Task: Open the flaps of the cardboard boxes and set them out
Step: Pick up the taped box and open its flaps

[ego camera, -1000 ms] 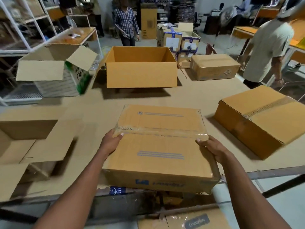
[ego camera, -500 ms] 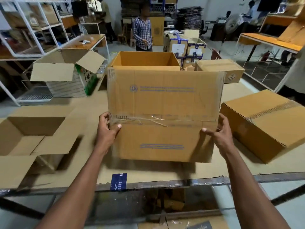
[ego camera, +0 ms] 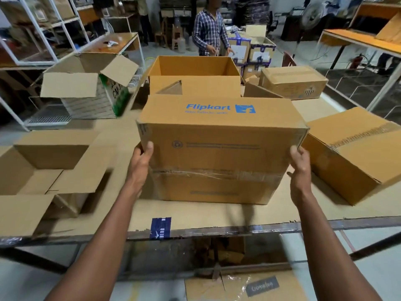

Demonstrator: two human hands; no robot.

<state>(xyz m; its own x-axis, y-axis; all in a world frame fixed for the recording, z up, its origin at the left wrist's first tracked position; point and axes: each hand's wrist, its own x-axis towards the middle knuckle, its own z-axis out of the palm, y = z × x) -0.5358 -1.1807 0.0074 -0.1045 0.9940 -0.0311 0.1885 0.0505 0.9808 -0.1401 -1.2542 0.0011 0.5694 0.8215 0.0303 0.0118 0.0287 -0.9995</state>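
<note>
A brown cardboard box with blue Flipkart print (ego camera: 219, 148) stands in the middle of the table, its taped seam face turned toward me. My left hand (ego camera: 141, 161) grips its left edge, thumb on the front face. My right hand (ego camera: 300, 168) grips its right edge the same way. The far side of the box is hidden.
An opened box (ego camera: 52, 157) with spread flaps lies at the left, a taped closed box (ego camera: 355, 153) at the right. Behind stand a large open box (ego camera: 193, 70), a green-printed open box (ego camera: 91, 88) and another closed box (ego camera: 293, 82). A person (ego camera: 210, 29) stands beyond the table (ego camera: 195, 216).
The box lay flat at the table's near edge, was tipped upright, and has now rolled further away from me so its printed side faces up. Both hands moved with it.
</note>
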